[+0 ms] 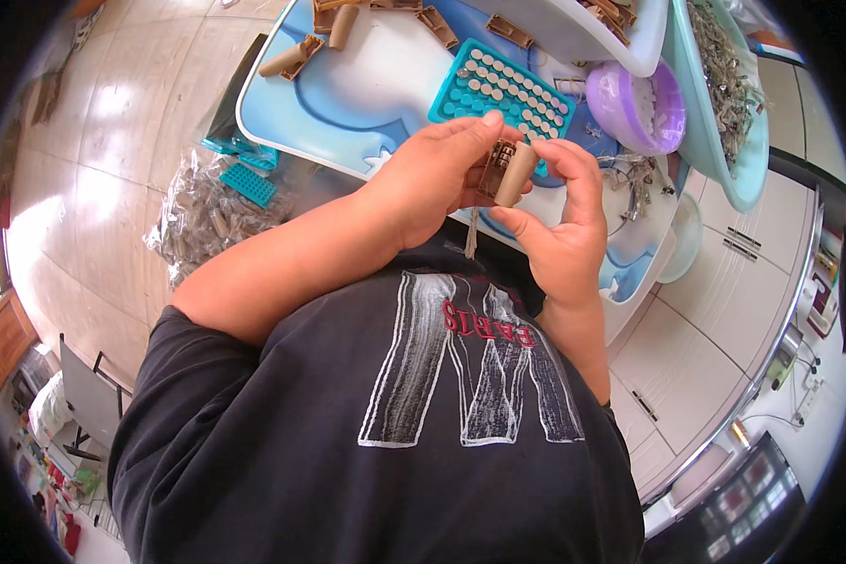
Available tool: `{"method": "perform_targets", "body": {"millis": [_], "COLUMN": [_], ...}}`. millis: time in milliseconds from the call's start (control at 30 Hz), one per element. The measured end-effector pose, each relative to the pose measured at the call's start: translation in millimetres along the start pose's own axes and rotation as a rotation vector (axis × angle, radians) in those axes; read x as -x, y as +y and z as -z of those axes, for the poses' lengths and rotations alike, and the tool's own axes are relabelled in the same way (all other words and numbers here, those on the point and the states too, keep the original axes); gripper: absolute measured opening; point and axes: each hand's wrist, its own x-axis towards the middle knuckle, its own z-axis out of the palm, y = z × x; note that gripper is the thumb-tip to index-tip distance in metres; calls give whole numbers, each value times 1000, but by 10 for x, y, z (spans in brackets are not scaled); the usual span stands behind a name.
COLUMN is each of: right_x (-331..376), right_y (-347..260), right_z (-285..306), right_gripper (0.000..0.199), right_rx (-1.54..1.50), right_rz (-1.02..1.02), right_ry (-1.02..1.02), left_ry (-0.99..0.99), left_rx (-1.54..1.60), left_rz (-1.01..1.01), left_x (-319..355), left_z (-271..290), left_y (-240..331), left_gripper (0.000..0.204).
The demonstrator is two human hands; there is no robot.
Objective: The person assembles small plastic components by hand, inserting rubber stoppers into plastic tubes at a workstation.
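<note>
Taking the clock from the work in our hands, with twelve straight ahead, we hold a small brown case (490,179) just over the table's near edge, its dark, ridged inside showing. A tan cylinder (517,177) lies tilted along its right side, and pale strands (471,235) hang toward seven o'clock.

Our left hand (437,164) comes in from eight, fingers closed around the case, thumb on its upper end. Our right hand (576,221) reaches up from five, thumb and index finger spread in a wide curve at the cylinder's two ends; we cannot tell how firmly they bear on it.

We judge the step in hand to be lining up cylinder and case. The next move seems to call for a steady left hold and small, even right fingertip pressure, so the cylinder does not roll out or snag the strands.

At twelve, a teal rack (457,97) of white round pieces sits just beyond our fingertips, so a forward push could knock it. A purple bowl (663,134) at two and a turquoise basin (750,188) beyond it crowd our right. The freest space is toward ten and eleven, over the blue-and-white table (371,70), short of the loose brown casings (434,26). Toward six, our shirt (320,395) limits pulling back.
</note>
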Motion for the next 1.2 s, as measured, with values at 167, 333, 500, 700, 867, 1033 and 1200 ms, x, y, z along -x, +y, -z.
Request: {"method": "perform_targets", "body": {"millis": [167, 333, 500, 700, 867, 1033, 1200], "right_x": [-11, -23, -17, -3, -2, 3, -10], "right_y": [14, 32, 52, 89, 96, 84, 40], "right_z": [-65, -115, -125, -136, -120, -46, -52], "right_gripper": [58, 61, 61, 62, 60, 40, 24], "right_rx": [-76, -43, -51, -80, -69, -349, -365], "right_rz": [-38, -36, -41, -50, -55, -205, -207], "right_ry": [-6, 22, 27, 37, 6, -2, 10], "left_ry": [-2, -27, -29, -26, -24, -40, -28], "left_rx": [8, -21, -26, -15, -160, -462, -905], "left_rz": [-9, -45, -50, -40, -87, -246, -500], "left_x": [10, 27, 44, 59, 49, 101, 195], "left_z": [-5, -1, 2, -10, 5, 20, -58], "left_y": [-17, -23, -22, -5, -53, -85, -53], "left_gripper": [49, 50, 51, 46, 37, 55, 71]}}
